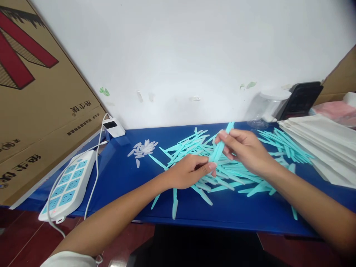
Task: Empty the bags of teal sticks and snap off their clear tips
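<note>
My left hand [190,171] is closed, thumb and fingers pinching the lower end of a few slim turquoise eyebrow razors [218,150]. Higher up on the same razors, my right hand [241,148] grips them between thumb and fingers. They are held tilted above a loose heap of similar turquoise razors [233,168], some with whitish translucent ends. How many are in my hands I cannot tell. To the left lies a small pile of translucent white blade caps [144,147]. A neater bunch of turquoise razors [286,145] rests at the right.
A white power strip [69,185] with cables lies at the blue table's [116,189] left edge, near a small white device [114,127]. White paper-like sheets [325,144], a clear lidded jar [271,105] and a black object [302,98] stand right. A cardboard box [41,107] rises left.
</note>
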Motion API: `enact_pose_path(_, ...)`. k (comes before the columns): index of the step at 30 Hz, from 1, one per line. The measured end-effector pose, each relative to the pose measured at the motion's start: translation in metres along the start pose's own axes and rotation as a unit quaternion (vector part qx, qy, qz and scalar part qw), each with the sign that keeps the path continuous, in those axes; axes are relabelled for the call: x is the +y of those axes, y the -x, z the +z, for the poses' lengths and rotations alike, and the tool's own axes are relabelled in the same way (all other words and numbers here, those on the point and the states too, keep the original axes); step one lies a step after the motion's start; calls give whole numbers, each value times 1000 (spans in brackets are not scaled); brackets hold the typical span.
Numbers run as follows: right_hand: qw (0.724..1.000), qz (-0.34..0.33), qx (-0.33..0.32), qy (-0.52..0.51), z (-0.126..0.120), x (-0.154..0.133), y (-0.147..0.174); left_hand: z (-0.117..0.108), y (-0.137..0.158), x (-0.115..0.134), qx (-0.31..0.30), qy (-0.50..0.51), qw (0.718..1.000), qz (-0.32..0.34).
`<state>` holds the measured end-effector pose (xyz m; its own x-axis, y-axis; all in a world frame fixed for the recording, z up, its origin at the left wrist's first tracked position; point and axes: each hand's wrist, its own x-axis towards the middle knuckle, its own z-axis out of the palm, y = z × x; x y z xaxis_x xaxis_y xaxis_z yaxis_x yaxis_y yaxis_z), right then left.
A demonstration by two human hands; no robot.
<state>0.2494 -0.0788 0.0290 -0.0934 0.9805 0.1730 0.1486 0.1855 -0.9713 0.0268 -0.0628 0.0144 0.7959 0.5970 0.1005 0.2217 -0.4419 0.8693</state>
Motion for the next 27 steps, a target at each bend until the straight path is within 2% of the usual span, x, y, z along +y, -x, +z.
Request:
enact_pose_path(6, 1000, 11, 17, 22, -6, 0, -1, -1, 0, -1, 10, -29, 1000, 5)
enact_pose_path(10, 999, 3, 37, -10, -6, 7, -6, -4, 0, 1, 18, -37, 999, 13)
enact_pose_path(12, 996, 3, 75, -49, -11, 7, -11, -5, 1, 1, 5, -32, 999, 20)
enact_pose_path(15, 980, -25, 180, -86, -35, 1, -17, -6, 2, 0, -3, -30, 999, 28)
enact_pose_path(17, 969, -67, 236, -5, -64, -3, -19, -9, 2, -3, 27, -44, 998, 34)
enact_pose_path(19, 946, -90, 253, 184, -101, -3, -18, -14, 2, -7, 65, -70, 995, 39)
enact_pose_path(20, 928, -76, 250, 265, -119, 0, -17, -16, 2, -10, 80, -85, 992, 38)
enact_pose_path(22, 907, -13, 232, 352, -152, 10, -12, -22, 2, -14, 99, -109, 989, 29)
enact_pose_path(24, 872, 46, 210, 439, -177, 27, -6, -27, 2, -18, 112, -121, 986, 19)
enact_pose_path(26, 850, 50, 190, 488, -193, 46, 2, -30, 2, -20, 120, -128, 984, 17)
enact_pose_path(27, 842, 22, 178, 509, -199, 55, 7, -31, 2, -21, 122, -130, 984, 18)
